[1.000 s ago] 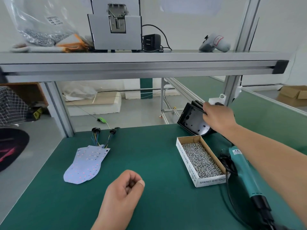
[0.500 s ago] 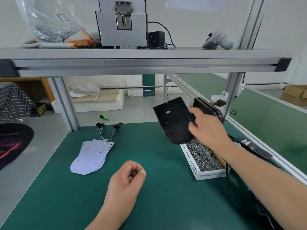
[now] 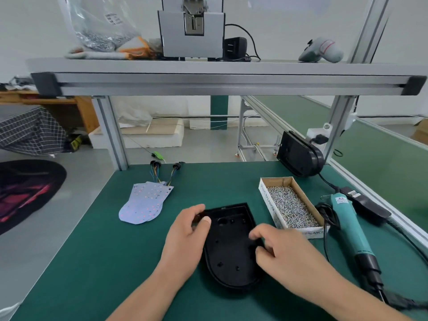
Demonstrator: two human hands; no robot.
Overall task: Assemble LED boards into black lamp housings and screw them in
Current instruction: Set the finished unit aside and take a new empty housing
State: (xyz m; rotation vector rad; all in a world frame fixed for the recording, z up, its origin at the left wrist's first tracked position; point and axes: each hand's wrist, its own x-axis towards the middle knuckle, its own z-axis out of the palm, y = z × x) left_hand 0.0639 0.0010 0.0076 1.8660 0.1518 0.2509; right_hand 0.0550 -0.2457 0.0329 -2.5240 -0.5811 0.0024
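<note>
Head view: near the front edge of the bench (image 3: 97,262) we grip the black housing (image 3: 231,253), cavity up, left hand (image 3: 185,237) and right hand (image 3: 287,253) curled on its side rims. We should settle it flat and steady before reaching for the LED boards (image 3: 144,202) lying farther back left.

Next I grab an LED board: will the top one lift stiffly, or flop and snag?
Probably stiff and light: the LED boards lie thin and flat, fanned in a stack. Their wires trail behind, so lifting one may tug neighbours.
</note>
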